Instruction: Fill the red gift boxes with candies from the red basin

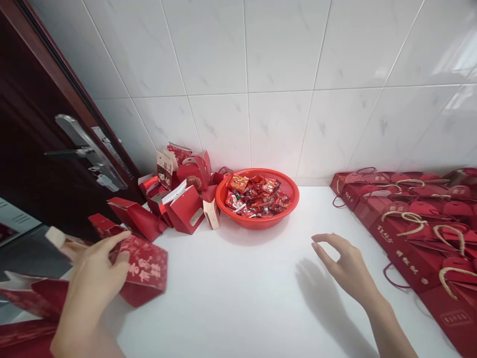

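Note:
At the left, my left hand [99, 273] closes its fingers and thumb about the upper part of a red patterned gift box [149, 266] with pale lettering. Part of that box is hidden behind the hand. My right hand [345, 266] hovers above the white tabletop [238, 298], fingers curved and apart from the thumb, with nothing between them. Beyond and between both hands stands a red plastic colander [257, 221] with wrapped sweets [257, 196] inside.
Folded red gift boxes [186, 209] crowd the back left, and more red boxes [37, 298] lie at the near left. Rows of red boxes with rope handles [402, 233] line the right. A tiled wall [279, 124] closes the back; a dark door [33, 114] is at left.

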The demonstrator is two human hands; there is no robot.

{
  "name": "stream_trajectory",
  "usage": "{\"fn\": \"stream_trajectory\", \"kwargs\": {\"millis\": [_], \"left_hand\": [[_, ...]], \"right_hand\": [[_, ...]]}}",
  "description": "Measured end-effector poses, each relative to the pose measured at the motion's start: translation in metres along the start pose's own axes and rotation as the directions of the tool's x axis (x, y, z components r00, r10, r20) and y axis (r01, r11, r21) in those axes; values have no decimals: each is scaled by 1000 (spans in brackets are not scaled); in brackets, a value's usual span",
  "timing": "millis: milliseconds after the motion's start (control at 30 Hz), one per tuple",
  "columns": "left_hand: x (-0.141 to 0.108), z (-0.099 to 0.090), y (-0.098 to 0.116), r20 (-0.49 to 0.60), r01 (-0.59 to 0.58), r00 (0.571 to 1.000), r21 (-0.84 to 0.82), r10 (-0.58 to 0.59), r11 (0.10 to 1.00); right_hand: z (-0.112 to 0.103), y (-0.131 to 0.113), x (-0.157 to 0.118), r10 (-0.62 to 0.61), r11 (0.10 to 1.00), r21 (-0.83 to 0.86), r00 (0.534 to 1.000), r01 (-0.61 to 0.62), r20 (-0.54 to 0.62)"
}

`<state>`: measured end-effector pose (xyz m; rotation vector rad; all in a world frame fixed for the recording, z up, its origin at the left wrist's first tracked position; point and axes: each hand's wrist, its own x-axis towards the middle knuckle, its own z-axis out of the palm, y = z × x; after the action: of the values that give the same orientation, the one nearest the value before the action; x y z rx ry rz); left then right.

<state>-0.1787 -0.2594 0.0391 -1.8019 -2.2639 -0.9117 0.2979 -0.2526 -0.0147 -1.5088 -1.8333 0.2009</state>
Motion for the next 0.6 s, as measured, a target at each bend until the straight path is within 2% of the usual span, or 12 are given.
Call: {"fn": "stream_trajectory", "kwargs": {"millis": [100,167,233,367,467,533,600], "left_hand": [[-6,-1,29,42,86,996,-132,-81,987],[-9,3,56,134,75,990,-302,-35,950],[-9,10,84,262,61,962,-480,77,875],[0,34,134,405,5,844,-660,351,751],[10,54,156,482,56,740,-740,469,671],[14,63,166,502,41,698,-740,511,671],[14,67,171,520,-20,671,-700,528,714]], "right_hand": [[6,2,0,-5,1000,30,1000,4,26],[10,-1,-1,-9,998,69,999,6,51],[14,-7,-2,-4,992,124,996,-6,84],[18,-28,0,-57,958,286,975,-6,213],[25,-44,7,-146,913,408,933,-1,329],[34,-51,12,-198,888,460,901,-2,386],[46,-52,15,-218,878,478,882,-10,419]]}}
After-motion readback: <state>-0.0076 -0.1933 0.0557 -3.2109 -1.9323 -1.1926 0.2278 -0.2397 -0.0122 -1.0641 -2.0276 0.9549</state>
